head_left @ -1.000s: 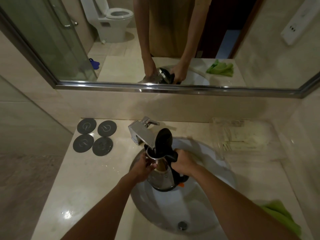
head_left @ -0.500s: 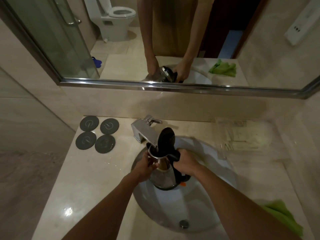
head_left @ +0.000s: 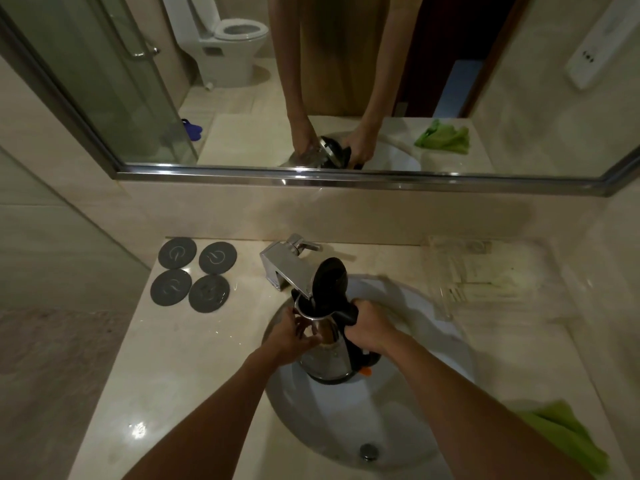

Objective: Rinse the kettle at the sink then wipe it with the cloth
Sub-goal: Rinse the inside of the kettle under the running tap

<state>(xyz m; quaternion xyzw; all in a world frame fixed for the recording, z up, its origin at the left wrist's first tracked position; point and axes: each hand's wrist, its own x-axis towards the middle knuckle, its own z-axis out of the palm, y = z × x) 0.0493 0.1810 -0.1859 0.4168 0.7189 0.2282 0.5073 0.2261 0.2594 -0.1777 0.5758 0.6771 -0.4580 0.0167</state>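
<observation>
Slippage is my main worry: my right hand [head_left: 369, 332] has its grip curled round the black handle of the shiny steel electric kettle [head_left: 327, 355], while my left hand [head_left: 292, 336] has fingers and thumb wrapped on the polished wall just under the rim, and wet metal could slide out of that hold. The kettle sits upright over the far part of the white oval basin [head_left: 433, 358], its black hinged lid [head_left: 329, 280] standing open, its mouth right under the boxy chrome tap spout [head_left: 284, 268]. If I lift carelessly the rim or lid could knock that spout; a full kettle would get heavy and tip toward the handle side; water could also reach the base, where an orange tab [head_left: 366, 371] shows, and that is bad for the electrics. I cannot make out whether water is running, nor how much is inside, since the opening is dark. My right palm hides most of the handle. The crumpled green cloth [head_left: 571, 438] lies at the near right corner of the worktop [head_left: 180, 358], partly behind my forearm and cut off by the frame edge.
</observation>
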